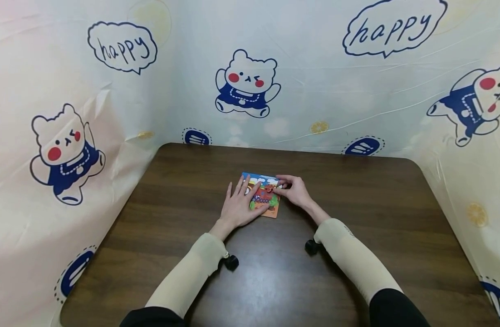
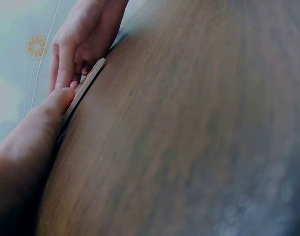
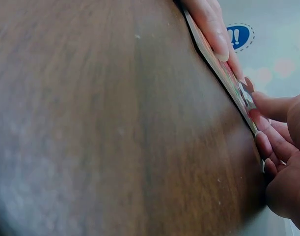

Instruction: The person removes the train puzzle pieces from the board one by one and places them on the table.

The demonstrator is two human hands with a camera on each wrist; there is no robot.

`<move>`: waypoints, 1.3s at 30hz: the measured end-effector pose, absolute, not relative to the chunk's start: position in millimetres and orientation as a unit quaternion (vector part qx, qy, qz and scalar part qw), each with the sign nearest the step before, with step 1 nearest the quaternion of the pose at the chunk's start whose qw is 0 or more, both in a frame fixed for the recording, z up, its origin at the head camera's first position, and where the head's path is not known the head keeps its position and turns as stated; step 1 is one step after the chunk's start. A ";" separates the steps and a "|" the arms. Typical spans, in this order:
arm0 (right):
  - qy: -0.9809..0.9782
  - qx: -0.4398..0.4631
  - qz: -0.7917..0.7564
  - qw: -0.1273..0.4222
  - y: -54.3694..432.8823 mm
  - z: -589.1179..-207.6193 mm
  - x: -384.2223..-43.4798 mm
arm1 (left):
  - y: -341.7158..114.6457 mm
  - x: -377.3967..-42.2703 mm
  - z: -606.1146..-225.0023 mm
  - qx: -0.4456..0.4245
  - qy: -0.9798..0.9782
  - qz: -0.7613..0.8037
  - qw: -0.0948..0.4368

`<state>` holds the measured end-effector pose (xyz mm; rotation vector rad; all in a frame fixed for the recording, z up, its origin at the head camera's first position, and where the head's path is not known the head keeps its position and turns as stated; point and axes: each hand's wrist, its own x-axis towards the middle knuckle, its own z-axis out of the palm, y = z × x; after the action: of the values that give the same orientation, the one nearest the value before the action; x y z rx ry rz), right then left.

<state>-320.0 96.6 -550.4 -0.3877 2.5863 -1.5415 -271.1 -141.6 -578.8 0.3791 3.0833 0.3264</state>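
Note:
A small, thin, colourful picture board (image 1: 265, 195), which looks like a wooden jigsaw puzzle, lies flat on the table. My left hand (image 1: 237, 205) rests across its left side, fingers spread, thumb along the lower part. At the board's right edge, my right hand (image 1: 296, 191) pinches a small flat piece (image 3: 247, 93) between thumb and fingers. In the right wrist view that piece stands slightly raised from the board's surface. The left wrist view shows only the board's thin side (image 2: 87, 84); the piece is hidden there.
The brown wooden table (image 1: 184, 200) has rounded far corners. Around it hangs a pale curtain (image 1: 307, 86) printed with bears and lettering, close to the far and side edges. A small black device (image 1: 231, 262) hangs at the left wrist, another (image 1: 311, 247) at the right.

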 end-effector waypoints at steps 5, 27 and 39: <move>0.839 -0.100 -0.531 0.060 97.3 -547.8 -319.5 | -140.6 -271.3 -577.0 0.120 0.987 0.109 0.009; 0.835 -0.101 -0.538 0.059 100.4 -547.7 -323.5 | -138.9 -272.5 -577.4 0.117 0.986 0.115 -0.001; 0.834 -0.095 -0.539 0.063 100.7 -548.4 -320.4 | -139.1 -269.5 -576.5 0.114 0.987 0.110 0.003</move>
<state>-320.4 100.7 -548.4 -0.2863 2.5211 -1.6299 -269.5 -139.1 -576.5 0.3569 3.0965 0.3465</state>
